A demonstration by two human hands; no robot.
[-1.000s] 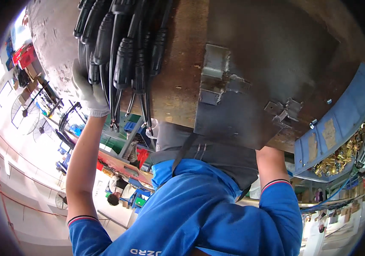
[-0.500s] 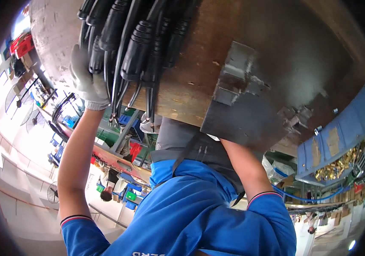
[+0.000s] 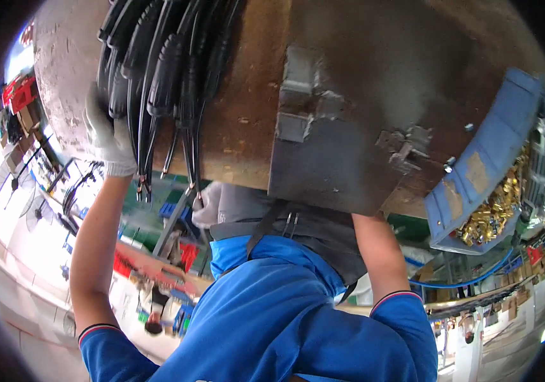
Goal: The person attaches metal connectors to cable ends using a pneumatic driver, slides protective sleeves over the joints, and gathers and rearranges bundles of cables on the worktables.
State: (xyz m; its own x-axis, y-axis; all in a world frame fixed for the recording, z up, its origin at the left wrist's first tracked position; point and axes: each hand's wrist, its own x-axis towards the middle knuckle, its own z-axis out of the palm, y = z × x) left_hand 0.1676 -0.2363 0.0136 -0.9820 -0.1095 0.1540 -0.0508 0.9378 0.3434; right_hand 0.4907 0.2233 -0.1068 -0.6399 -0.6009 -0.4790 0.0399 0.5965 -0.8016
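Black cables [image 3: 157,89] hang beside gloved left hand [image 3: 108,137].

One gloved hand [image 3: 108,137], one bundle of black cables [image 3: 157,83], one blue tray [image 3: 489,165] and one grey metal block [image 3: 336,153] show.

A person in a bright blue short-sleeved shirt [image 3: 272,318], its sleeve cuffs edged with thin dark and white stripes. A dark grey apron with black straps sits over it. The left hand [image 3: 110,137], upper left, wears a pale grey knitted glove.
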